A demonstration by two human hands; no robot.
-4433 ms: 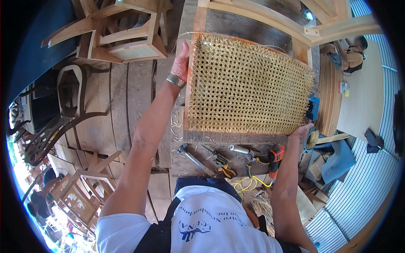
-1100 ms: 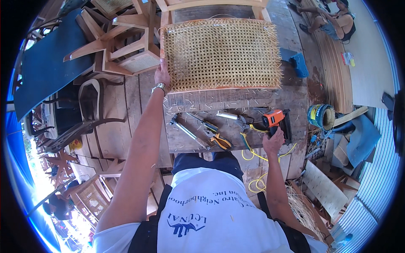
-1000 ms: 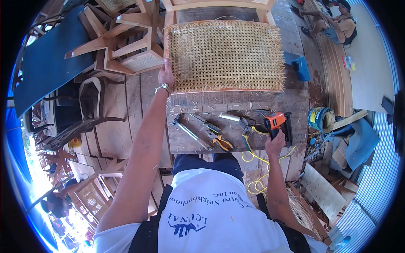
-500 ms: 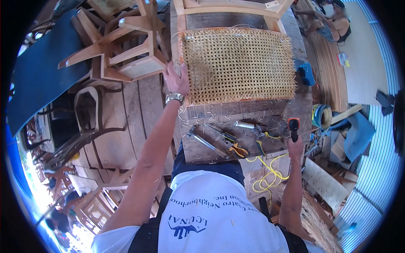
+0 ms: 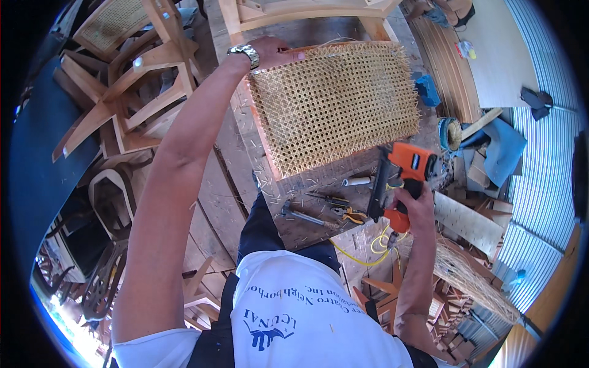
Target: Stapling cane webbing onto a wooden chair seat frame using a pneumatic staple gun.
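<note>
My right hand [image 5: 415,205] is wrapped round the grip of an orange and black nail or staple gun [image 5: 412,158], held over the bench's near right part. A yellow air hose [image 5: 362,262] lies below the gun. My left hand [image 5: 274,53], below a metal watch, grips the far left corner of a woven cane panel [image 5: 334,104] with a reddish frame edge. Some of its fingers are hidden behind the edge. Cut cane ends stick out around the panel. Near it lie a hammer [image 5: 310,216], a screwdriver [image 5: 331,200], yellow-handled pliers [image 5: 354,215] and a white cylinder [image 5: 357,181].
A pale wooden chair frame [image 5: 307,20] lies beyond the panel. Upturned chair frames [image 5: 132,92] crowd the left. At the right are a blue container [image 5: 427,91], a roll of cane [image 5: 451,133] and stacked boards [image 5: 448,67]. Another person [image 5: 443,11] sits at the far right.
My left hand has slid from the panel's left edge to its far left corner. The panel has turned slightly. My right hand has swung the gun so its side shows. The view has shifted.
</note>
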